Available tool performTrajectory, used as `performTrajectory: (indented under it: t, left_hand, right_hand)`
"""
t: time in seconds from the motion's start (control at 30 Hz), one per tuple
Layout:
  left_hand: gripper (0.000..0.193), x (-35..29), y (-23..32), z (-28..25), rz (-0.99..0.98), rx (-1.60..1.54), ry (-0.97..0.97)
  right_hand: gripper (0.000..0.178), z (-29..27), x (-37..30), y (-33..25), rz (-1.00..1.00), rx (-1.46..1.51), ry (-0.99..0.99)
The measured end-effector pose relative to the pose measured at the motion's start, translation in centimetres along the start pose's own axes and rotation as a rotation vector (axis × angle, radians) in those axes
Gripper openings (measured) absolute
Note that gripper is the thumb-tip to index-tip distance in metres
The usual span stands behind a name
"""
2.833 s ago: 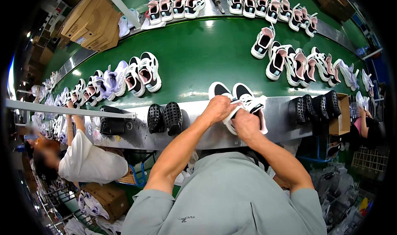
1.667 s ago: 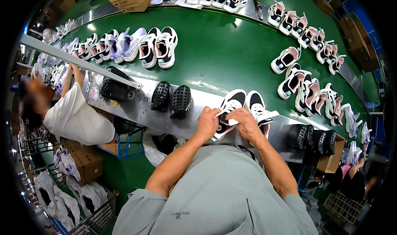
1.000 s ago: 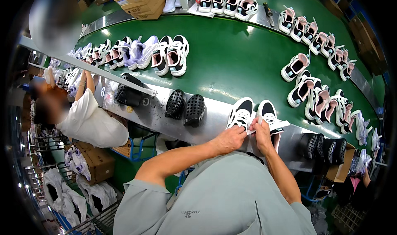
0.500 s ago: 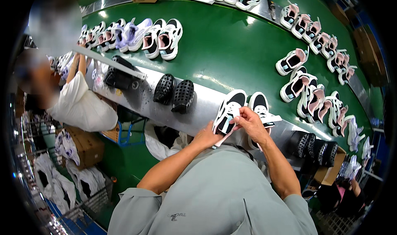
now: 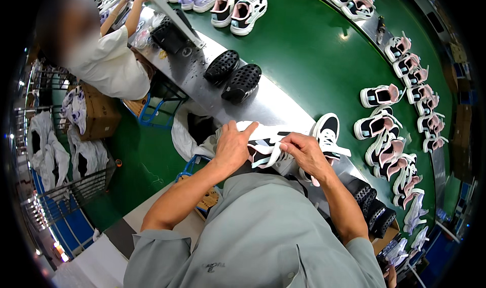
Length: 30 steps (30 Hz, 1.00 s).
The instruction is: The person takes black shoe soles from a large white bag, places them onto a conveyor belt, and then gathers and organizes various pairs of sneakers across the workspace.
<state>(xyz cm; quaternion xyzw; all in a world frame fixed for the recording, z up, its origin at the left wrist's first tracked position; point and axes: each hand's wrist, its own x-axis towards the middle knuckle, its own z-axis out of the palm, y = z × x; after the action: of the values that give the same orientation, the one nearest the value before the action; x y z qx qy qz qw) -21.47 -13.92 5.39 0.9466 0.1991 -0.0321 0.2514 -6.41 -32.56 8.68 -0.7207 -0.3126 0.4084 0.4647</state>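
A white-and-black sneaker (image 5: 259,146) lies tilted on its side in front of me, at the near edge of the metal ledge. My left hand (image 5: 233,147) is closed around its sole side. With finger and thumb, my right hand (image 5: 305,157) pinches a white strap on the sneaker's upper. Another sneaker (image 5: 328,131) of the same look, its white strap sticking out to the right, rests just beyond my right hand. Farther left on the ledge sit two black dimpled shoe-shaped blocks (image 5: 242,84).
Sneakers in rows (image 5: 392,136) line the right of the green table (image 5: 304,70); a pair (image 5: 248,13) stands at the back. Black dimpled blocks (image 5: 369,207) lie by my right forearm. A co-worker (image 5: 109,60) sits at the left beside a cardboard box (image 5: 101,110).
The sneaker in my hands has been turned from pointing away to lying sideways. My left hand has shifted up its sole side. The whole view has swung round.
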Motion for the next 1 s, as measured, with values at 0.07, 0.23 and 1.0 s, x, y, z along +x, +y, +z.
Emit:
performTrajectory:
  t: [0.07,0.23,1.0]
  left_hand:
    - [0.069,-0.1,0.1,-0.6,0.048,0.033,-0.019]
    - [0.07,0.1,-0.2,-1.6,0.151,0.01,0.001]
    - [0.03,0.4,9.4,3.4,0.429,-0.019,0.119]
  right_hand:
    - [0.021,0.5,0.7,-0.4,0.023,-0.064,-0.037]
    - [0.022,1.8,2.2,-1.1,0.027,-0.12,-0.105]
    - [0.031,2.6,-10.5,13.7,0.528,-0.02,0.834]
